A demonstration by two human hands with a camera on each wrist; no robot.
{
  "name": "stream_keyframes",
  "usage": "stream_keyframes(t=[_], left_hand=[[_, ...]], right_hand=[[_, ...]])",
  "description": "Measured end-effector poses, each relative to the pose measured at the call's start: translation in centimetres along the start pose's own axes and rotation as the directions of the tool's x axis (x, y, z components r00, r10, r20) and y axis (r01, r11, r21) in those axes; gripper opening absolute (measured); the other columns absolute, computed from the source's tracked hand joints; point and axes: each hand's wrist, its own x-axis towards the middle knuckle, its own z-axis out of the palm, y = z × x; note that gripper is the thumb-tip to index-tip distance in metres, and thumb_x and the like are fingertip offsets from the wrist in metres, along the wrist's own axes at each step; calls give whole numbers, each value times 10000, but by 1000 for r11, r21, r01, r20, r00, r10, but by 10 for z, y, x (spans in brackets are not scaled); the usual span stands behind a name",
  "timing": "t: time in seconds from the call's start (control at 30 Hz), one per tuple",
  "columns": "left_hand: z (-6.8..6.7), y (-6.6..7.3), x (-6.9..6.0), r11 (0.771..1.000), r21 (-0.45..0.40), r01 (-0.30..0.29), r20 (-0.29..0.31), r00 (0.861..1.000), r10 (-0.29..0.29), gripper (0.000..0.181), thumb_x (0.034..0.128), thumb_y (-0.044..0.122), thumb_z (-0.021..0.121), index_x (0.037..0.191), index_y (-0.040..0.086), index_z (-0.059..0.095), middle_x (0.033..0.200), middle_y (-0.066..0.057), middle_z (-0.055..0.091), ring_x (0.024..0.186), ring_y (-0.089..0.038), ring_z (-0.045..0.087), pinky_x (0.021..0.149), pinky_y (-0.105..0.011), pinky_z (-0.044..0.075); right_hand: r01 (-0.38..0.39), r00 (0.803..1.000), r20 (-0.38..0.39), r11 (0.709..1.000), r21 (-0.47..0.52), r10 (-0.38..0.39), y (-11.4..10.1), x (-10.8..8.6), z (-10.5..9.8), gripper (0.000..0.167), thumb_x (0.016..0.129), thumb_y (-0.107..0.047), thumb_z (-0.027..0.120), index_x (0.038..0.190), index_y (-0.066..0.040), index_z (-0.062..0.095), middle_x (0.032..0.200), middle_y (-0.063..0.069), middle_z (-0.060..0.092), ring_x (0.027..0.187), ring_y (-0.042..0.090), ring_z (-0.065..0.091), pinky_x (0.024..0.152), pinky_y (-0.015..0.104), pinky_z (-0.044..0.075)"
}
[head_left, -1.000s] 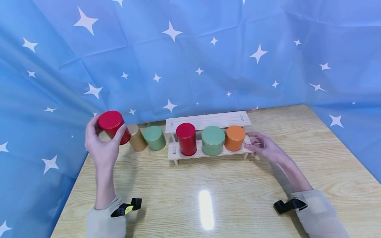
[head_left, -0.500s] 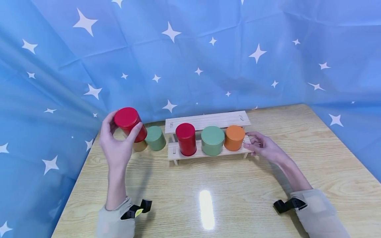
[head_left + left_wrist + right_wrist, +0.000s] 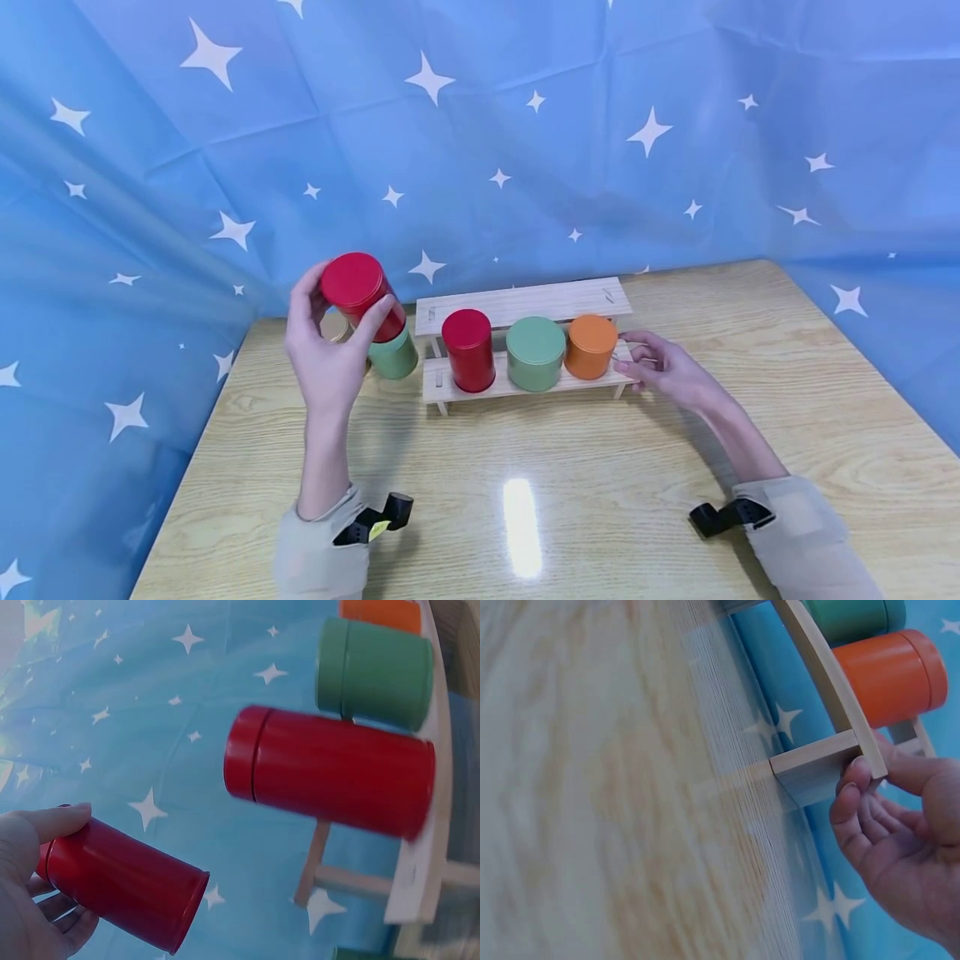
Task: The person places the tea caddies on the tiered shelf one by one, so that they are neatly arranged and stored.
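- At three o'clock from the left hand [image 3: 326,354] stands the two-tier wooden shelf [image 3: 517,307].
- Left fingers grasp a red canister [image 3: 363,292], axis ten-to-four o'clock.
- Right hand [image 3: 663,367] pinches shelf's end.

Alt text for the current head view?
The left hand holds a red canister aloft; the right hand grips a wooden rack by one end. Another red canister, a green one and an orange one stand on its lower tier.

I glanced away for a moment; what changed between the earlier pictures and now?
The left grip has carried its red tin rightward and slightly up in the head view, toward the wooden rack. Nothing was newly taken or let go. The right grip still holds the rack, whose three tins stayed put.
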Motion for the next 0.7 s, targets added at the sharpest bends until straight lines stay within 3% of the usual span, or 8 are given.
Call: stream_keyframes(t=[0.27, 0.6, 0.7], left_hand=[[20, 18, 1, 993, -118, 0, 28, 1000, 3, 664, 788, 56, 860, 1376, 33, 553, 1253, -22, 640, 1137, -188, 596, 1021, -363, 462], [46, 26, 3, 974, -196, -110, 105, 986, 133, 678, 788, 54, 854, 1385, 5, 537, 1265, -61, 637, 1147, -225, 598, 1015, -421, 465], [57, 30, 3, 969, -224, -109, 133, 981, 141, 665, 793, 68, 856, 1377, 7, 542, 1250, -59, 644, 1129, -222, 606, 1004, -426, 471]], right_hand=[[13, 1000, 2, 1000, 8, -13, 1, 0, 0, 634, 1007, -184, 644, 1491, 61, 315, 988, 189, 591, 761, 259, 656, 609, 323, 532], [-11, 1000, -6, 1000, -19, 11, -2, 0, 0, 640, 1002, -217, 656, 1496, 30, 332, 958, 179, 593, 757, 254, 660, 617, 314, 522], [-18, 1000, -3, 1000, -20, 18, -2, 0, 0, 646, 1003, -223, 654, 1502, 25, 326, 966, 180, 592, 768, 255, 661, 627, 321, 527]])
